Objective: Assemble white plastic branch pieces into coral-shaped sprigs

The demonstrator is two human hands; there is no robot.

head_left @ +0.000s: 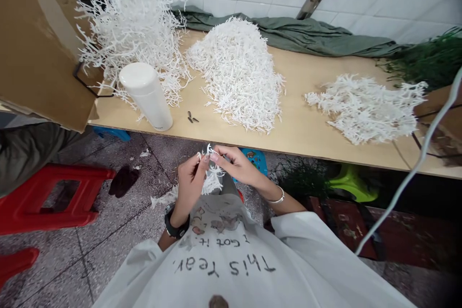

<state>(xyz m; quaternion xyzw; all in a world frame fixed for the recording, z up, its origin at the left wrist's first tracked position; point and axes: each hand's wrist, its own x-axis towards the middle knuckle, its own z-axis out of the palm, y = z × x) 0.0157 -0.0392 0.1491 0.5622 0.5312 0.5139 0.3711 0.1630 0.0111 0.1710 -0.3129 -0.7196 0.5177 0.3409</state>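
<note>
Two bare hands meet just below the front edge of a pale wooden tabletop (310, 130), both working a small cluster of white plastic sprigs (212, 175). The left hand (189, 183), with a black watch at the wrist, has its fingers curled and pressed together around the lower part of the cluster. The right hand (234, 163), wearing a thin silver bangle, pinches the spiky top of the same cluster between thumb and fingertips. The sprigs are thin, branching and coral-like, held over the lap in front of a white printed shirt.

On the tabletop lie three heaps of the same white material: a loose, tangled heap (133, 29) at the back left, a dense domed heap (238, 72) in the middle, and a flatter spread heap (368, 106) to the right. A smooth white cylindrical bottle (146, 96) stands just beside the tangled heap. A green cloth (310, 36) is bunched along the tiled wall. A brown cardboard box (39, 43) sits at the left, and a glossy red plastic stool (54, 197) stands on the speckled floor.
</note>
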